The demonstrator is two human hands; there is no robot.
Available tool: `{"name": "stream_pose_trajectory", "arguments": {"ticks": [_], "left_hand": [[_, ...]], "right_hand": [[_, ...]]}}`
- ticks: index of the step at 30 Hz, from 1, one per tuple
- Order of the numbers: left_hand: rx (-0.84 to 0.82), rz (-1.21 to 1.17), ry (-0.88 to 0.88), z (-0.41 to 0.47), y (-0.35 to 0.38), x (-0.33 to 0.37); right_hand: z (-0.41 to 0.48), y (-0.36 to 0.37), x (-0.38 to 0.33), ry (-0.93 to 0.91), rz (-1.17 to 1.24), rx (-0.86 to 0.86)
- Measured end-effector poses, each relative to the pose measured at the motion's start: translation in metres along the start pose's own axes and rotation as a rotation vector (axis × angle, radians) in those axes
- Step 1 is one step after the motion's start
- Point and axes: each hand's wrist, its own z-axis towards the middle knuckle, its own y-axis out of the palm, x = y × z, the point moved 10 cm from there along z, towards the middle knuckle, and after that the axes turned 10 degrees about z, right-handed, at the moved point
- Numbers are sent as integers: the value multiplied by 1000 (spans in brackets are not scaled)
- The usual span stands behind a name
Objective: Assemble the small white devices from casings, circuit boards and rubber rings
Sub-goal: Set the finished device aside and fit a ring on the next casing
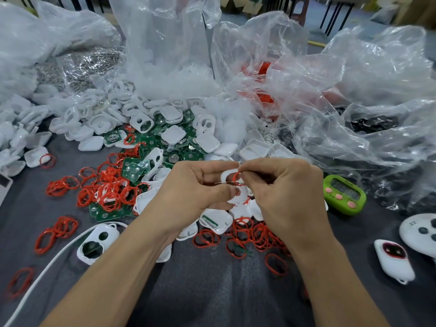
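My left hand (198, 187) grips a small white casing (227, 175) in front of me, thumb on its lower part. My right hand (278, 185) pinches a red rubber ring (236, 179) against the casing's right edge. Loose red rings (111, 187) lie in a heap to the left and more red rings (257, 234) lie under my hands. Green circuit boards (179, 142) are mixed with white casing shells (99, 119) in the pile behind. An open white casing with two holes (96, 243) lies at the lower left.
Crumpled clear plastic bags (330, 90) fill the back and right. A green timer (344, 194) sits right of my hands. A finished white device with a red ring (394, 260) and a round white remote (422, 230) lie at the right. A white cable (47, 267) crosses the grey cloth.
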Motion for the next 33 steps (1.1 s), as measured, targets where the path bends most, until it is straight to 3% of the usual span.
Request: {"name": "stream_pose_trajectory", "arguments": {"ticks": [15,26,33], "left_hand": [[36,-5,13,0,-1,2],[17,2,4,-2,-3,4],[18,172,63,-6,-2,11]], "right_hand": [[-5,-3,-6,-17,-56,90],[-5,3,-9,-37,-63,34],[-5,11,-2,28,-26,-30]]}}
